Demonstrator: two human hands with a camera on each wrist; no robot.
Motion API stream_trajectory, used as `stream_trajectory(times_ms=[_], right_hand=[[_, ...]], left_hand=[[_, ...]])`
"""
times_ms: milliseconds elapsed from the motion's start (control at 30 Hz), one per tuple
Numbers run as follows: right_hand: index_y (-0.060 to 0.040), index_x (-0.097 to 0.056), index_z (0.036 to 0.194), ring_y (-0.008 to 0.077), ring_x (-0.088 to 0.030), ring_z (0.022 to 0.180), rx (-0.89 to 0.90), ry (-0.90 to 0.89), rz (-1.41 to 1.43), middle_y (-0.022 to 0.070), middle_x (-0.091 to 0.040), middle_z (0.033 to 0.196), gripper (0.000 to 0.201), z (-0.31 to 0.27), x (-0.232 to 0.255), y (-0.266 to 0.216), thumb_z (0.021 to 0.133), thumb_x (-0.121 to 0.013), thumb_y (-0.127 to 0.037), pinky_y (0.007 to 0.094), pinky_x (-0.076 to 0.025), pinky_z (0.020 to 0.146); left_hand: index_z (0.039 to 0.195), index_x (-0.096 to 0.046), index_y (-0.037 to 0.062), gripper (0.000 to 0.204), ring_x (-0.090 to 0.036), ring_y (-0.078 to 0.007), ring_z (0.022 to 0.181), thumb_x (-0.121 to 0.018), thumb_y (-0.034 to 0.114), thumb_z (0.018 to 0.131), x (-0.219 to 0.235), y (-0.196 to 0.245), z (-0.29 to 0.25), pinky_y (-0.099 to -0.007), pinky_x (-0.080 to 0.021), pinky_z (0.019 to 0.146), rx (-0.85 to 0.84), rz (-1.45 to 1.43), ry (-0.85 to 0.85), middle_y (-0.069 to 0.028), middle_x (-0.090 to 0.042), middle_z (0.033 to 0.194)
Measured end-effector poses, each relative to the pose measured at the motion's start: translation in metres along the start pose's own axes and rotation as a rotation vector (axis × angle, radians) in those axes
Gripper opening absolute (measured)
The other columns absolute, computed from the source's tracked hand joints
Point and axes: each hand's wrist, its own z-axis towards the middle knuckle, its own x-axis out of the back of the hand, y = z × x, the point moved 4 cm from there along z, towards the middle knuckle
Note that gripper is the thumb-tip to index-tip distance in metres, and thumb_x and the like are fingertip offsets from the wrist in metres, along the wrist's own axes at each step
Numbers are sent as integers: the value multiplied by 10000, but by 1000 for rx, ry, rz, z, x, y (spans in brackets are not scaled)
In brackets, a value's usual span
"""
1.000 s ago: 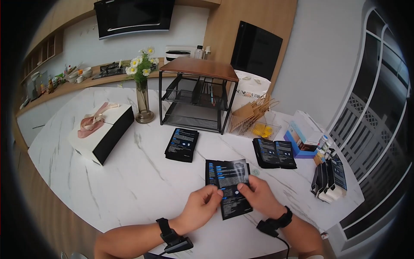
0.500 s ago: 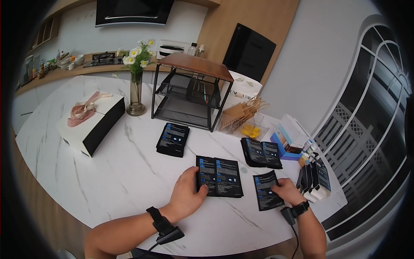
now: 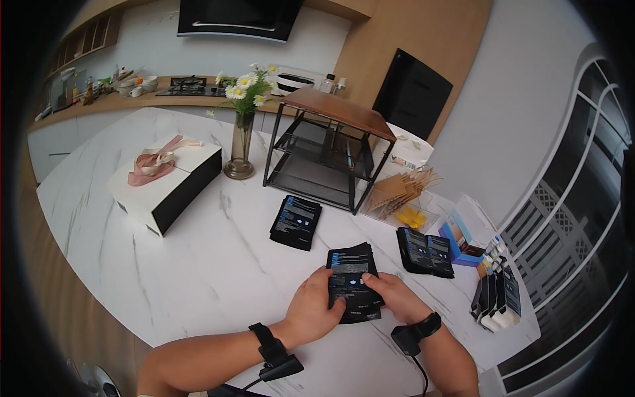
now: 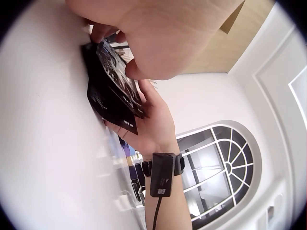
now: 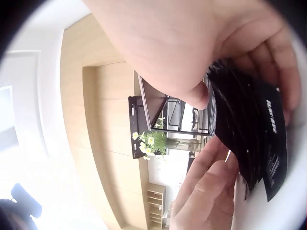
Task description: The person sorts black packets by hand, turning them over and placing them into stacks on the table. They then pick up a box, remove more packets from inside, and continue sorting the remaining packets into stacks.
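Observation:
Both hands hold one stack of flat black packets (image 3: 354,281) with blue and white print, close over the near middle of the table. My left hand (image 3: 315,303) grips its left side, thumb on the top face. At the right side my right hand (image 3: 399,298) holds it, thumb on top and fingers underneath. The right wrist view shows the uneven, layered edges of the packets (image 5: 249,124). A second pile of black packets (image 3: 296,223) lies farther back to the left. Two more piles side by side (image 3: 426,251) lie to the right.
A white box with a pink ribbon (image 3: 142,192) stands left, beside a flower vase (image 3: 239,149). Behind the piles is a wood-topped desk rack (image 3: 324,162) and a clear bin (image 3: 377,206). Black-and-white cartons (image 3: 496,301) stand near the right table edge.
The right hand has come back left from holding a separate packet. Packets that lay side by side under the left hand are now gathered into one stack between both hands.

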Motion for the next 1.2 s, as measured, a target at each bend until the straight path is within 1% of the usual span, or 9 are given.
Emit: stream_trajectory(times_ms=[133, 200, 333, 400, 567, 667, 767, 900, 1200], right_hand=[[-24, -612, 1323, 140, -651, 1049, 28, -117, 187, 55, -692, 1192, 429, -2, -16, -5, 1008, -665, -310, 301, -518, 912], [-17, -606, 1328, 145, -653, 1060, 119, -152, 224, 61, -687, 1210, 418, -1, -18, -3, 998, -681, -262, 316, -525, 923], [-6, -584, 1350, 139, -651, 1074, 143, -169, 276, 65, -681, 1228, 417, -2, -18, 2, 994, -683, -199, 316, -528, 933], [-1, -567, 1372, 140, -627, 1135, 173, -192, 208, 63, -664, 1275, 418, -9, -20, -4, 1007, -663, -180, 299, -495, 992], [19, -535, 1366, 118, -635, 1072, 305, -216, 205, 72, -670, 1213, 413, -10, -21, 1, 998, -666, -114, 290, -528, 941], [24, -532, 1363, 113, -622, 1087, 440, -212, 277, 73, -663, 1217, 422, -22, -23, -9, 990, -678, -109, 292, -521, 951], [29, -553, 1339, 135, -616, 1089, 528, -138, 194, 72, -664, 1217, 412, -25, -16, -17, 962, -683, -74, 299, -506, 965], [33, -582, 1301, 149, -611, 1070, 556, 27, 71, 86, -675, 1185, 433, -28, -2, -23, 891, -699, -38, 307, -494, 964], [51, -544, 1287, 166, -587, 1103, 541, 118, 383, 110, -643, 1168, 488, -6, 7, 0, 822, -674, -24, 296, -479, 971]], left_hand=[[1380, -424, -96, 590, -634, -443, 1134, -664, 131, 891, 6, 3, 1, -449, -504, 995, 37, -22, -2, -311, -607, 1240], [1370, -419, -105, 606, -573, -490, 1213, -663, 173, 890, 8, 4, 2, -494, -441, 1083, 92, -67, -43, -339, -546, 1343], [1382, -395, -120, 622, -604, -485, 1185, -666, 147, 889, 11, 5, 3, -482, -477, 1052, 106, -109, -48, -343, -588, 1276], [1466, -326, -87, 669, -577, -387, 1287, -662, 130, 929, 13, 5, 1, -420, -452, 1088, 148, -180, -31, -299, -598, 1299], [1528, -186, -76, 795, -391, -352, 1435, -678, 106, 932, 11, -2, 2, -414, -414, 1131, 257, -379, -40, -264, -297, 1560], [1459, -354, -51, 614, -548, -221, 1265, -635, 1, 915, 14, -1, 14, -356, -461, 1074, 273, -725, -92, -175, -535, 1391], [1333, -502, -38, 438, -609, -154, 1133, -607, -46, 908, 16, 18, 23, -322, -482, 1015, 314, -755, -201, -93, -646, 1229], [1215, -594, -31, 329, -591, -103, 978, -577, -53, 887, 1, 35, 36, -266, -488, 900, 103, -657, -50, -37, -668, 1082], [1338, -444, -4, 509, -573, -136, 1099, -602, -98, 863, -24, 16, 44, -302, -490, 952, 14, -608, -94, -68, -586, 1196]])
